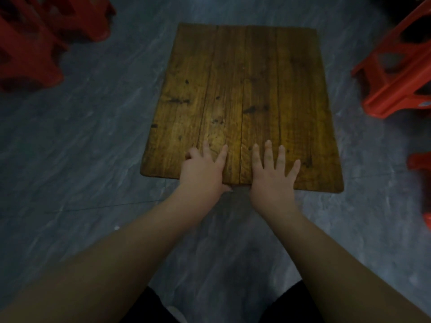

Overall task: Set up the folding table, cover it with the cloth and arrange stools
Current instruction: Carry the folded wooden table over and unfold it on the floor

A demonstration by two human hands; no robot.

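The folding table (242, 94) shows its brown plank top in the middle of the view, above a grey floor; its legs are hidden under the top. My left hand (203, 169) lies flat on the near edge of the top with fingers spread, its thumb hanging at the edge. My right hand (272, 173) lies flat beside it on the same near edge, fingers straight and spread. Red plastic stools stand around: a stack at the far left (30, 40) and others at the right (396, 73). No cloth is in view.
Another red stool (422, 164) peeks in at the right edge, lower down. The grey marbled floor (93, 136) surrounds the table on all sides. My dark shorts show at the bottom of the view.
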